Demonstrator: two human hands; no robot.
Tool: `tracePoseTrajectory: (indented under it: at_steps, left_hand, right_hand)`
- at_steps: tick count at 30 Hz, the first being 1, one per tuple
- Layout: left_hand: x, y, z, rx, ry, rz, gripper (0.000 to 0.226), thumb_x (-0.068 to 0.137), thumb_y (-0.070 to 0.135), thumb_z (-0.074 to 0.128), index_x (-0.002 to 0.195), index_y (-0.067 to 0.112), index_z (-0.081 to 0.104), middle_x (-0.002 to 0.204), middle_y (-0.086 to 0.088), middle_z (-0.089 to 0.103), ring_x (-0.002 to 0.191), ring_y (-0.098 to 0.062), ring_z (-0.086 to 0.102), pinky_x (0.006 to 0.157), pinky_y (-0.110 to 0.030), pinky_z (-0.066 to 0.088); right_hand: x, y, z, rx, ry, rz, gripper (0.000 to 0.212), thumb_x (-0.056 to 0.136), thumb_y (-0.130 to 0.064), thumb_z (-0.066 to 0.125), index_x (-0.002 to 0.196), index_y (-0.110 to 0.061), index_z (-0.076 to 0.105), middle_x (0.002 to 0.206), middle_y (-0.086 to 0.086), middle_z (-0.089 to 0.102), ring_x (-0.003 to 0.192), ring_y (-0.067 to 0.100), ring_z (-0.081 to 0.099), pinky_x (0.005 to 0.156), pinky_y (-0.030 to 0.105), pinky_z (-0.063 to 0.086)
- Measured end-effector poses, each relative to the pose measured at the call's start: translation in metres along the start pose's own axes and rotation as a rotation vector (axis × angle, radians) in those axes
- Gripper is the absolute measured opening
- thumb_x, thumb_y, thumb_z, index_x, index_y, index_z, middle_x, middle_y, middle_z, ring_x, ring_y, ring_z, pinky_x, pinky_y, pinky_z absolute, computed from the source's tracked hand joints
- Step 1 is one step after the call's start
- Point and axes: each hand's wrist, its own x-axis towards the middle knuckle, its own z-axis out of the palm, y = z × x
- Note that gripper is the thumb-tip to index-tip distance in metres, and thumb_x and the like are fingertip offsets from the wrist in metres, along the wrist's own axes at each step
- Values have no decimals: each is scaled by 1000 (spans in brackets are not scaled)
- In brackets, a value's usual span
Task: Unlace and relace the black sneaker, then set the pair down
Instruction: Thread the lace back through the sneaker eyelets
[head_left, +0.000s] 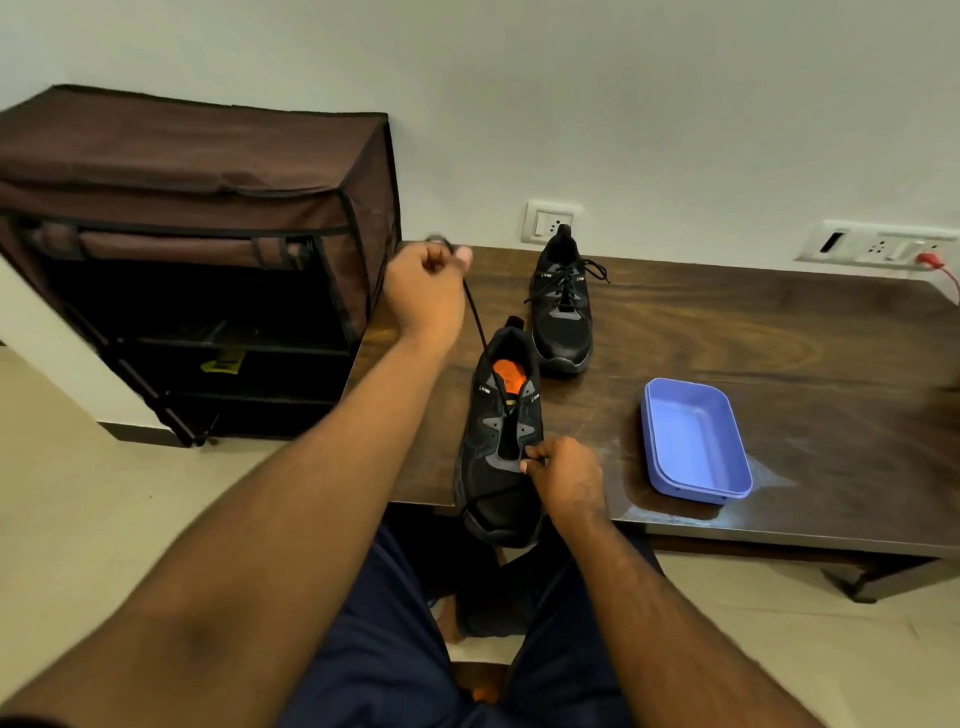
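Note:
A black sneaker (498, 483) with an orange insole lies at the front edge of the dark wooden table (727, 332), its toe over the edge and most eyelets bare. My left hand (428, 291) is raised up and to the left, gripping the black lace (475, 317), which runs taut down to the shoe's opening. My right hand (563, 475) rests at the shoe's right side near the lower eyelets and pinches the lace there. The second black sneaker (563, 312) stands laced farther back on the table.
A purple plastic tray (696, 441) sits on the table to the right of the near shoe. A brown fabric shoe rack (208, 249) stands left of the table against the wall. Wall sockets (550, 223) are behind the far shoe. My knees are below the table edge.

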Motion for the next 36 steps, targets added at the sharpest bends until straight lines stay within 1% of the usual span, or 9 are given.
tracePoseTrajectory:
  at_steps: [6,9,11,13,15,19,21,24,36]
  left_hand:
    - [65,44,18,-138,110,58,13,84,8,74,77,8,63,69,4,59,64,-3,55,61,-8,47]
    - [86,40,24,-28,94,61,16,86,6,71,75,11,61,70,6,58,64,-4,54,61,-13,47]
    - [92,29,25,119,-125,-45,10,93,7,63,103,7,66,93,-1,64,68,-10,58,67,-27,53]
    - [91,9,19,364,-520,-265,64,97,9,57,153,17,27,132,-10,52,85,-19,61,81,-42,58]
    - [78,-10,8,665,-761,-357,78,96,11,59,156,21,11,137,-13,48,101,-27,59,89,-43,53]
    - [27,-62,-1,676,-651,-229,24,93,12,64,114,0,65,107,-17,68,89,-23,63,70,-28,51]
    - [-10,-87,-4,595,-644,-424,25,96,29,61,94,4,65,82,-10,65,60,-18,57,45,-23,42]
    - [-52,-117,-3,421,-568,-589,40,89,47,65,73,15,47,64,-5,50,45,-16,45,38,-20,34]
    - [-61,-113,6,90,-235,-581,24,92,7,63,69,7,56,60,-7,54,45,-13,46,40,-23,40]
  right_hand:
    - [2,0,3,-59,-24,5,23,90,-21,60,67,-19,60,77,0,64,77,19,61,67,28,43]
    - [2,2,3,-107,-58,-7,15,91,-21,59,80,-20,68,85,0,66,85,21,64,70,27,44]
    - [1,1,3,-141,-75,-17,15,93,-22,57,97,-21,72,96,1,68,94,21,65,79,29,50]
    - [3,-1,4,-167,-73,-25,17,93,-21,57,101,-21,72,101,3,69,96,22,65,82,31,51]
    - [5,-3,4,-202,-75,-29,19,93,-20,55,103,-20,71,102,5,69,97,24,65,81,31,51]
    - [9,-4,5,-249,-104,-31,20,94,-19,53,106,-18,70,104,6,67,99,25,65,78,29,48]
    - [10,-5,7,-252,-105,-28,19,94,-19,54,103,-17,70,104,5,67,98,25,65,78,29,49]
    - [10,-8,10,-185,-73,13,19,92,-30,59,88,-15,70,92,5,67,87,23,66,72,32,51]
    - [5,-8,13,-103,16,58,27,90,-34,64,67,-21,58,73,1,63,73,19,62,60,29,40]
